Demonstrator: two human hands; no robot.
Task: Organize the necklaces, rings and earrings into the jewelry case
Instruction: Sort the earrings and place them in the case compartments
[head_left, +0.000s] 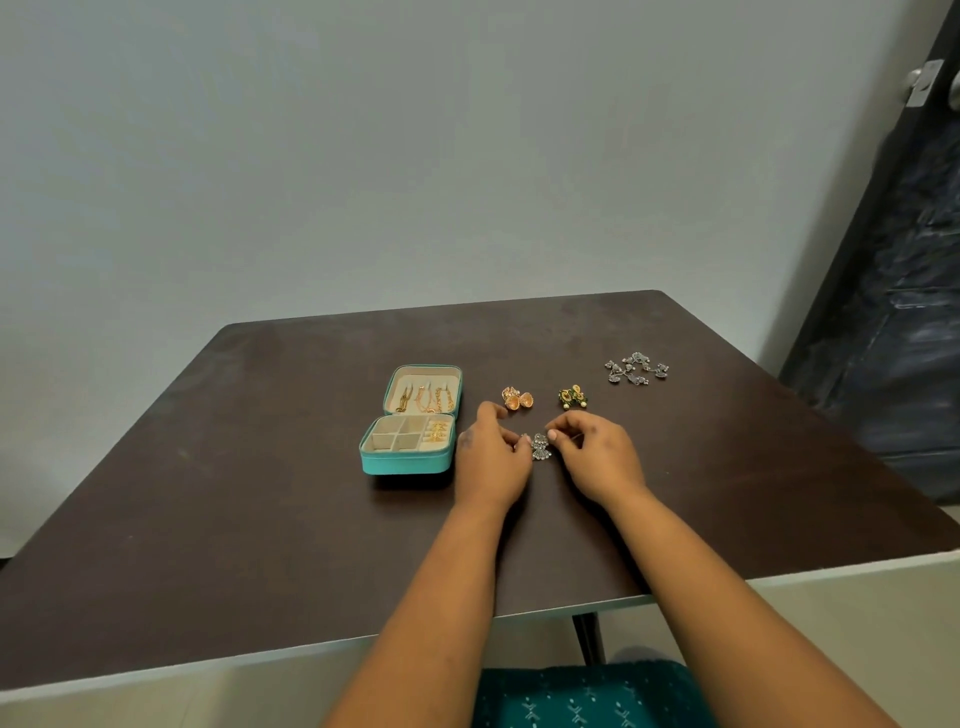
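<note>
A teal jewelry case (402, 462) lies open on the dark table, gold necklaces (426, 399) hanging in its lid and gold rings (438, 430) in its right slot. A pair of silver earrings (540, 447) lies between my hands. My left hand (491, 457) pinches them from the left, and my right hand (597, 452) pinches them from the right. Peach-and-gold earrings (518, 400) and green-and-gold earrings (572, 397) lie just beyond my hands. Several more silver pieces (636, 368) lie at the far right.
The brown table (208, 493) stands against a pale wall. A dark door (893, 312) is at the right. The case's square compartments (395, 434) hold nothing.
</note>
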